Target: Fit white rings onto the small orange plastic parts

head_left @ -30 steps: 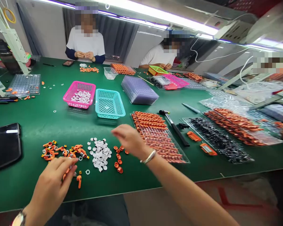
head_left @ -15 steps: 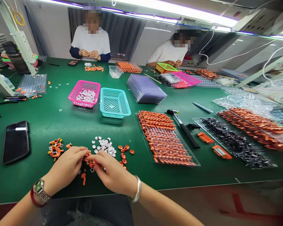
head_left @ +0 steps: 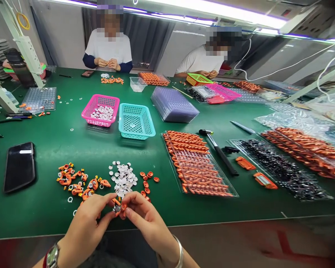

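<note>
Low at the table's front edge, my left hand (head_left: 91, 219) pinches an orange earbud housing (head_left: 116, 208) with a silvery round part showing in it. My right hand (head_left: 149, 219) grips a small orange earbud cap (head_left: 123, 209) between thumb and fingers, close against the housing. Whether the two pieces touch, I cannot tell. Just beyond my hands lie a heap of orange earbud housings (head_left: 77, 189) with yellow bits, a pile of white round discs (head_left: 124, 178) and several loose orange caps (head_left: 146, 184).
A pink basket (head_left: 85, 113) with white pieces and a turquoise basket (head_left: 123, 130) stand ahead. To the right are a tray of orange parts (head_left: 201, 167), a hammer (head_left: 223, 158) and black parts (head_left: 281, 167). A phone (head_left: 19, 167) lies left. Two people work across the table.
Both hands have drawn back toward the table edge and to the right, away from the heap of orange housings, which now shows more fully. The pieces in my fingers are now in view.
</note>
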Demonstrator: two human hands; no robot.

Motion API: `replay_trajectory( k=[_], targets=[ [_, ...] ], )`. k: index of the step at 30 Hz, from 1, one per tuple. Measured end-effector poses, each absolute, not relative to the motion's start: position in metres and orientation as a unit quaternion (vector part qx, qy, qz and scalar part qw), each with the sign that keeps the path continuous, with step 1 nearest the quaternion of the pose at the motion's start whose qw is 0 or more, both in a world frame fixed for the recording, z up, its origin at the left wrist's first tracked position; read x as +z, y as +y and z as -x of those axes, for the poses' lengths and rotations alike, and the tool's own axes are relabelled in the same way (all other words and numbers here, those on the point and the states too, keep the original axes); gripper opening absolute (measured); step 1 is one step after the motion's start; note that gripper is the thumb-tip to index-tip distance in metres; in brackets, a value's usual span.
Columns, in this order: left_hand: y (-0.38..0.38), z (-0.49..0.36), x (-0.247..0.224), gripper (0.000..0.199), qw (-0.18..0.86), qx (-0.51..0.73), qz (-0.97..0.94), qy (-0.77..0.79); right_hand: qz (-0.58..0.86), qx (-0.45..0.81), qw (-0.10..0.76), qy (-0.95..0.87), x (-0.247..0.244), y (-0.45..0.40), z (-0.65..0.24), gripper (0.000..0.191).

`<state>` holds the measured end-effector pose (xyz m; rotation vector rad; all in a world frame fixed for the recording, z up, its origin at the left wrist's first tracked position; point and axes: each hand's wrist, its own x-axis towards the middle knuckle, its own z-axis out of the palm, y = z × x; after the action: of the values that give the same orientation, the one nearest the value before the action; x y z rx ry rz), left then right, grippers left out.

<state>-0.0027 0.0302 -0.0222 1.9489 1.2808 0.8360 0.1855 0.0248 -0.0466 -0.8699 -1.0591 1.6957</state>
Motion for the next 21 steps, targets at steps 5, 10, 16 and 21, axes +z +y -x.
replay_trajectory(
  k=[5, 10, 16, 21],
  targets=[
    [0.025, -0.002, -0.012, 0.025, 0.501, 0.323, -0.634, 0.493, 0.312, 0.713, 0.467, -0.420, -0.044, 0.018, -0.186, 0.021],
    [0.021, -0.009, -0.008, 0.022, 0.565, 0.385, -0.547, 0.484, 0.321, 0.703, 0.475, -0.421, -0.043, 0.013, -0.182, 0.026],
    [0.012, -0.009, -0.013, 0.021, 0.522, 0.415, -0.553, 0.499, 0.428, 0.458, 0.467, -0.624, -0.040, 0.006, -0.181, 0.012],
    [-0.002, -0.012, -0.021, 0.022, 0.369, 0.448, -0.617, 0.531, 0.451, 0.279, 0.445, -0.721, -0.037, 0.001, -0.176, 0.023]
  ],
)
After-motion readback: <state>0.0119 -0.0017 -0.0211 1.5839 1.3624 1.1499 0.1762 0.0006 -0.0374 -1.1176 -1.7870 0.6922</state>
